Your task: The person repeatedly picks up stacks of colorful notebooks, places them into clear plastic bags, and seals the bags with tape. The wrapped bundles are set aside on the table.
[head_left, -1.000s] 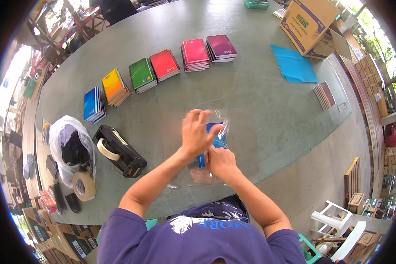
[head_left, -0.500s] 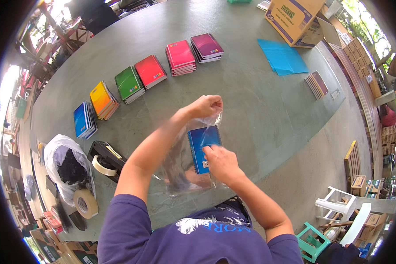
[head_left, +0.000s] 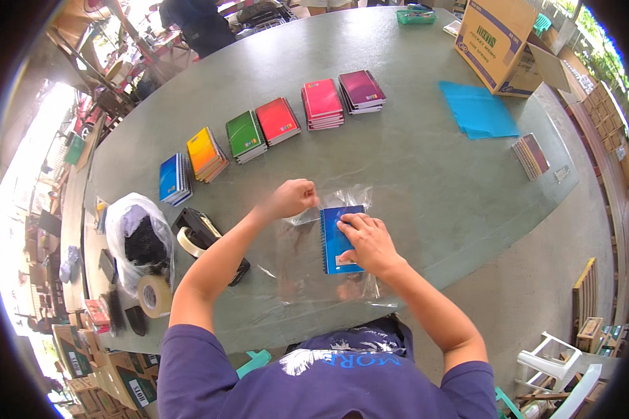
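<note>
A blue spiral notebook (head_left: 337, 234) lies flat on the grey-green table (head_left: 433, 181) inside a clear plastic bag (head_left: 307, 265). My right hand (head_left: 367, 241) rests flat on the notebook's cover, pressing it down. My left hand (head_left: 291, 199) pinches the bag's upper edge just left of the notebook's top corner. The bag spreads out toward me, below the notebook.
Stacks of spiral notebooks run across the table: blue (head_left: 173, 179), orange (head_left: 206, 154), green (head_left: 245, 137), red (head_left: 278, 121), pink (head_left: 322, 103), purple (head_left: 361, 91). A tape dispenser (head_left: 199, 237), a tape roll (head_left: 154, 296) and a white bag (head_left: 136, 237) sit left. Blue sheets (head_left: 479, 110) and a cardboard box (head_left: 500, 38) lie far right.
The bag and notebook were held up in both hands; now they lie flat on the table. My right hand has come down onto the cover, and my left has shifted to the bag's top edge.
</note>
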{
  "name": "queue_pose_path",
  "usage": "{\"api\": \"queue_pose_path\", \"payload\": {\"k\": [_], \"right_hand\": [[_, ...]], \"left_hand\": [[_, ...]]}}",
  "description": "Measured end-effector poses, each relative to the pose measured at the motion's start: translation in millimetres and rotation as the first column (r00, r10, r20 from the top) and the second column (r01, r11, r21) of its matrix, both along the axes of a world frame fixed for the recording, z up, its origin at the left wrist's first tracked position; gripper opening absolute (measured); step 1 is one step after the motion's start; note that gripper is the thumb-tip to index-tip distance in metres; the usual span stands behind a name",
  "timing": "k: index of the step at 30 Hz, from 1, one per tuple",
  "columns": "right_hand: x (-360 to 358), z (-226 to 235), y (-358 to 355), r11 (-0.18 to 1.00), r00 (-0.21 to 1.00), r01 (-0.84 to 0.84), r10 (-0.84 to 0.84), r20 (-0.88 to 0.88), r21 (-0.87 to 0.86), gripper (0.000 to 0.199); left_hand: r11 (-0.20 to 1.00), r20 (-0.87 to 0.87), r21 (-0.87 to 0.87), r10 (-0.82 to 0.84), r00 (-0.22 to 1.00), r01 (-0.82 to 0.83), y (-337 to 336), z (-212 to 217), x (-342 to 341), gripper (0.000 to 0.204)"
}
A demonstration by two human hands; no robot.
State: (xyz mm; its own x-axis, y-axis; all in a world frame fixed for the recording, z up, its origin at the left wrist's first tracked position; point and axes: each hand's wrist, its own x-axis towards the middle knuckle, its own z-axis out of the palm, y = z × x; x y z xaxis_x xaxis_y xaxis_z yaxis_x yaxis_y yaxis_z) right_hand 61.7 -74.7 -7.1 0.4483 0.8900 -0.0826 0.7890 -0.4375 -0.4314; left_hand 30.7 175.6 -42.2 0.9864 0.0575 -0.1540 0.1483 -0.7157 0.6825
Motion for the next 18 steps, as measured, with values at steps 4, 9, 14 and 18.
{"api": "queue_pose_path", "payload": {"k": [4, 9, 14, 18], "right_hand": [[4.3, -12.3, -6.3, 0.993, 0.997, -0.050, 0.045, 0.055, 0.103, 0.072], [7.3, -10.2, -9.1, 0.996, 0.998, -0.052, 0.050, 0.026, 0.078, 0.074], [13.0, -9.8, -10.3, 0.990, 0.993, -0.114, 0.113, 0.020, 0.088, 0.072], [17.6, -15.8, -15.1, 0.987, 0.992, -0.124, 0.121, 0.029, 0.100, 0.075]], "left_hand": [[0.967, -0.316, 0.134, -0.165, 0.934, 0.216, 17.6, 7.9, -44.3, 0.027], [0.929, -0.192, -0.096, 0.334, 0.923, -0.357, -7.1, 25.0, -57.7, 0.041], [0.869, -0.169, -0.067, 0.475, 0.864, -0.491, -33.3, -4.9, -90.8, 0.031], [0.635, -0.418, -0.314, 0.575, 0.703, -0.706, -72.6, 19.9, -87.3, 0.026]]}}
